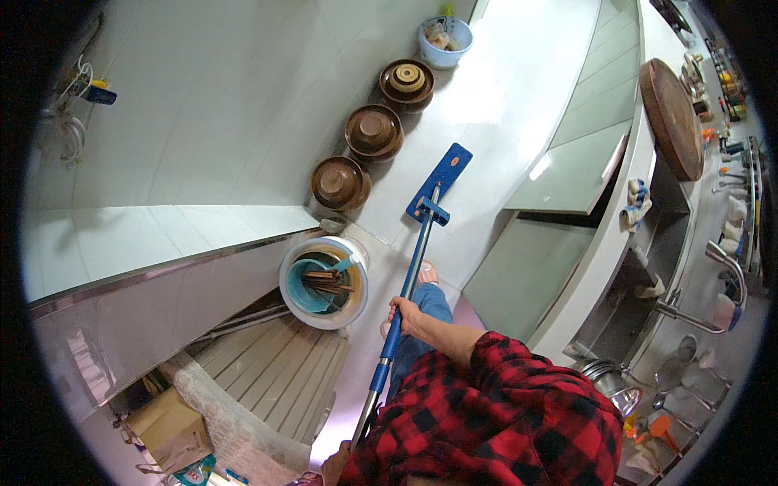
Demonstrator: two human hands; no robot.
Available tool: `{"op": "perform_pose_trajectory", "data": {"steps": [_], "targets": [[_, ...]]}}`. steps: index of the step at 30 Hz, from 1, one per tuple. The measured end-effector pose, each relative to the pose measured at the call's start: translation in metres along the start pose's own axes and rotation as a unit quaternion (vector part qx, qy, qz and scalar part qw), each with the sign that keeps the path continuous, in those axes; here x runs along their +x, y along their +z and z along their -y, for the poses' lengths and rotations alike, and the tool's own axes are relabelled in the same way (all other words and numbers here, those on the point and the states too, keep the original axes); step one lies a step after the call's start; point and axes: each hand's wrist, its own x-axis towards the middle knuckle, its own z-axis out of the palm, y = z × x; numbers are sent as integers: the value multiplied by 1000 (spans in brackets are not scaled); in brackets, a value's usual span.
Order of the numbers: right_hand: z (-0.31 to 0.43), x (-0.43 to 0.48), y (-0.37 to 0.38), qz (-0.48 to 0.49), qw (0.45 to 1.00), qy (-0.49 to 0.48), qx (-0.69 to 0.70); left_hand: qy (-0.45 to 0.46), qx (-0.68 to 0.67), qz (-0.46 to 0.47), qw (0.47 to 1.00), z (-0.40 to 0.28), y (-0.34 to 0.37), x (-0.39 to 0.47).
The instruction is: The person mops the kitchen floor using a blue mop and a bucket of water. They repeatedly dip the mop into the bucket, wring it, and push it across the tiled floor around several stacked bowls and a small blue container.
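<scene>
A flat mop with a blue head (pixel 457 159) lies across the white tiled floor. Its blue and silver pole (pixel 419 246) runs back towards my body, with a blue sliding piece just above the head. My right hand (pixel 405 316) is wrapped around the blue grip section of the pole. At the bottom edge my left hand (pixel 335 464), partly cut off, closes around the pole's upper end. The mop head sits between a row of brown glazed jars (pixel 374 132) and the green-grey cabinet doors (pixel 565 173). My foot in a pink slipper (pixel 428 272) stands beside the pole.
A white bucket (pixel 360 291) holding a teal container with wooden sticks stands left of the pole. Beyond the jars is a light blue basket (pixel 445 58). One cabinet door projects ajar. On the right are a sink (pixel 608 328) and a round chopping board (pixel 668 121).
</scene>
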Motion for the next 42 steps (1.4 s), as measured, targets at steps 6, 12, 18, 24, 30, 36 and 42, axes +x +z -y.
{"op": "perform_pose_trajectory", "data": {"steps": [6, 12, 18, 24, 30, 36, 42], "targets": [[65, -6, 15, 36, 988, -142, -55, 29, -20, -19, 999, -11, 37, 49], [193, -48, 69, 36, 946, -305, -102, 136, 7, -110, 984, -90, 20, 139], [333, -51, 127, 51, 917, -380, -113, 202, -26, -193, 960, -237, -36, 184], [399, -39, 181, 64, 905, -409, -98, 301, -114, -165, 932, -287, -105, 231], [441, -15, 215, 68, 907, -405, -92, 366, -81, -224, 900, -317, -141, 297], [484, 39, 230, 99, 910, -394, -80, 297, -70, -192, 933, -362, -181, 321], [517, 61, 232, 99, 915, -379, -97, 310, -124, -203, 920, -388, -156, 355]]}}
